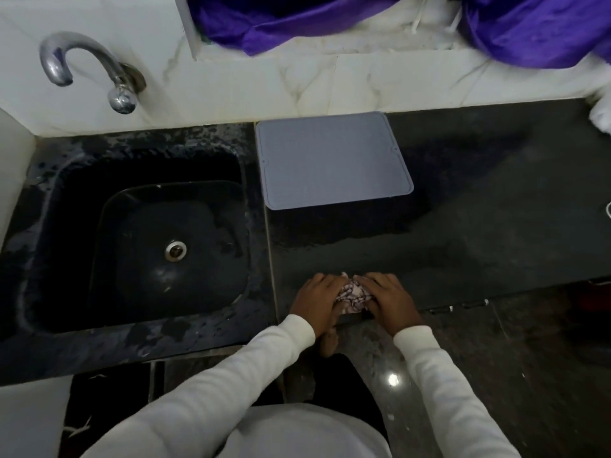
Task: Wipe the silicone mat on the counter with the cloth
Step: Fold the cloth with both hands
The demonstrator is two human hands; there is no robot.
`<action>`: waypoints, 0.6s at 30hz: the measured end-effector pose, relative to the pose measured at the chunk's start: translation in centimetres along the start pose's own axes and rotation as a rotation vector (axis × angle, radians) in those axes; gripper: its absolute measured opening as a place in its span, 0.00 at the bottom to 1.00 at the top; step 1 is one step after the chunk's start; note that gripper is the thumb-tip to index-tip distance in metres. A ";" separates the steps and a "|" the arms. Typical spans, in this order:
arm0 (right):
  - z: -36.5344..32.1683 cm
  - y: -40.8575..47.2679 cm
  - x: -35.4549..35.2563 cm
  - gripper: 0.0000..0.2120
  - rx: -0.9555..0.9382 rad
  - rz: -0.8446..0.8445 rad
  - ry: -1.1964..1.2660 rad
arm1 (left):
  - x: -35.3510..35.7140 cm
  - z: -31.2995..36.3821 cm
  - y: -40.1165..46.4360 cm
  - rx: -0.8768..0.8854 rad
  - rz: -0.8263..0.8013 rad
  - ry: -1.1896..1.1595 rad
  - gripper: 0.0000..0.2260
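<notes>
Both hands sit at the lower centre of the frame, the left hand and right hand together grasping a bunched patterned cloth at the near edge of the dark surface. The grey mat lies untouched at upper centre, beside the sink. Wiping seems not yet begun; next, the cloth must be carried up to the mat.
</notes>
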State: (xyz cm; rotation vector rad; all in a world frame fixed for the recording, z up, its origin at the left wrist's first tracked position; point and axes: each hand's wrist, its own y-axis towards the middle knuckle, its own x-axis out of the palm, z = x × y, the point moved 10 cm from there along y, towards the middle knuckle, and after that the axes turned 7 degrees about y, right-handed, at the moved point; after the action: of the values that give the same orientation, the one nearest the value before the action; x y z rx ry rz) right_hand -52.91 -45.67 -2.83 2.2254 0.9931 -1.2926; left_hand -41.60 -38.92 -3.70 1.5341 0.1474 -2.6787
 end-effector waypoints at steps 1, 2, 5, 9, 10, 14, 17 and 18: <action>-0.1 0.1 0.1 0.26 0.004 -0.010 -0.007 | 0.0 0.1 -0.1 -0.007 -0.011 -0.009 0.22; -0.2 0.3 0.1 0.25 0.004 -0.016 -0.018 | 0.0 0.2 -0.1 -0.007 -0.015 -0.016 0.22; -0.4 1.0 -0.2 0.21 -0.014 -0.012 -0.022 | -0.7 0.4 0.2 -0.019 0.007 -0.039 0.21; -1.8 2.8 -1.3 0.21 -0.078 0.010 0.047 | -3.2 -0.8 0.5 -0.079 0.123 -0.039 0.19; -2.6 3.4 -1.8 0.21 -0.099 0.022 0.074 | -4.1 -1.2 0.4 -0.096 0.153 -0.028 0.19; -5.6 6.9 -2.9 0.22 -0.126 0.035 0.239 | -8.2 -3.7 -0.1 -0.178 0.289 0.001 0.19; -9.0 10.7 -2.2 0.20 -0.159 -0.039 0.297 | -12.2 -6.0 -1.8 -0.283 0.410 0.047 0.17; -10.4 12.0 -1.8 0.19 -0.196 -0.062 0.303 | -13.5 -7.0 -2.6 -0.326 0.456 0.063 0.17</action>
State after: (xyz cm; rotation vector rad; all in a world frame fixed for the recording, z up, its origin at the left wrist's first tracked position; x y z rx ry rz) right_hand -38.47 -48.00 3.72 2.2921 1.2479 -0.8522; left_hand -28.98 -35.66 4.55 1.3560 0.1971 -2.1352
